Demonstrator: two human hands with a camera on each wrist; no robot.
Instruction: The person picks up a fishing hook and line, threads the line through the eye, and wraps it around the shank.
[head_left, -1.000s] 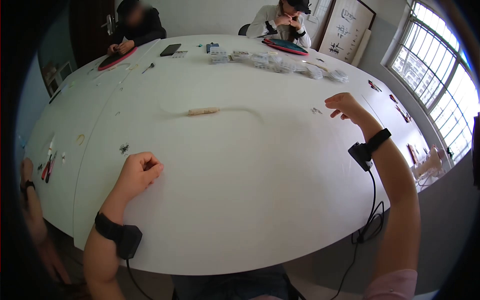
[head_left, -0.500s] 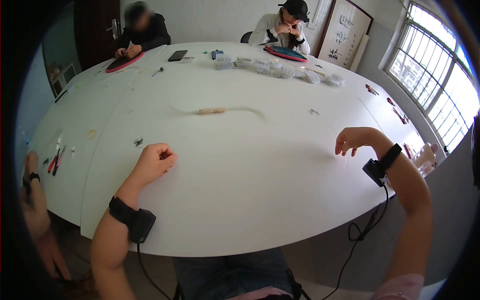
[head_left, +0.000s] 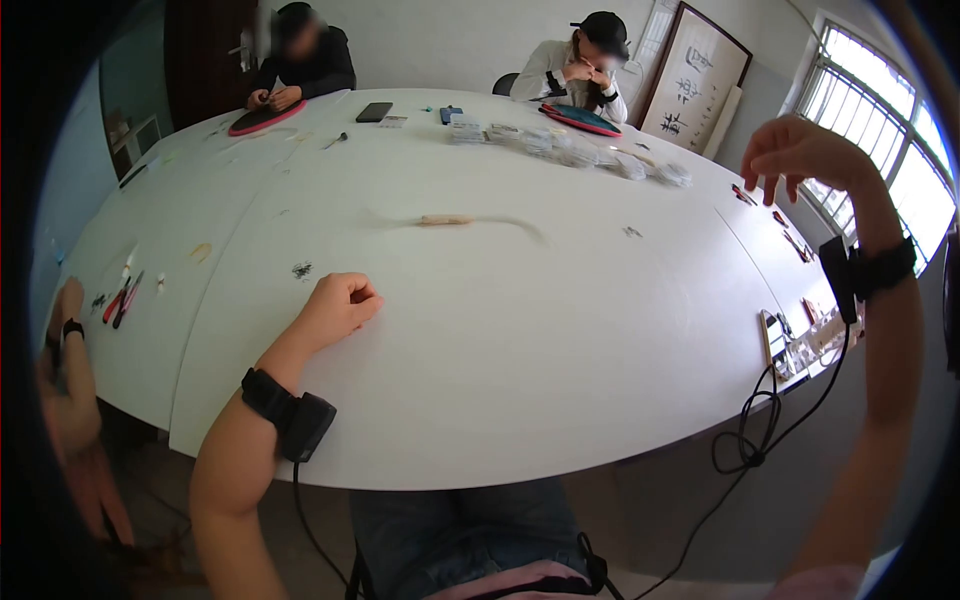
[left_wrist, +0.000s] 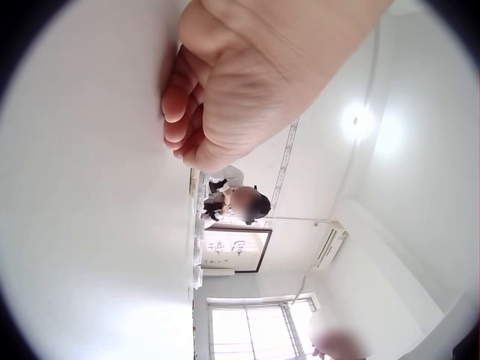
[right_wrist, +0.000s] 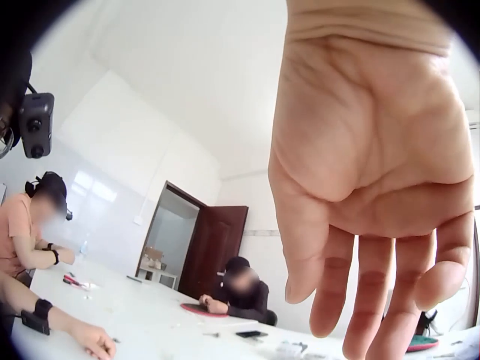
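Tan and wood-like, one slim cylinder lies flat near the middle of the white table, well apart from both hands. Its long axis runs left to right across the person's view. Two wispy strands trail from it, one from each end; the right one arcs toward the near side. The left hand rests on the table with its fingers loosely curled, holding nothing. One dark pile sits just beyond it, perhaps of small metal bits, too tiny to count. The right hand is raised at the right, unclenched, fingers hanging, gripping nothing. One greyish pile lies right of the cylinder. Farther off are one phone, two red-edged pads and two seated people.
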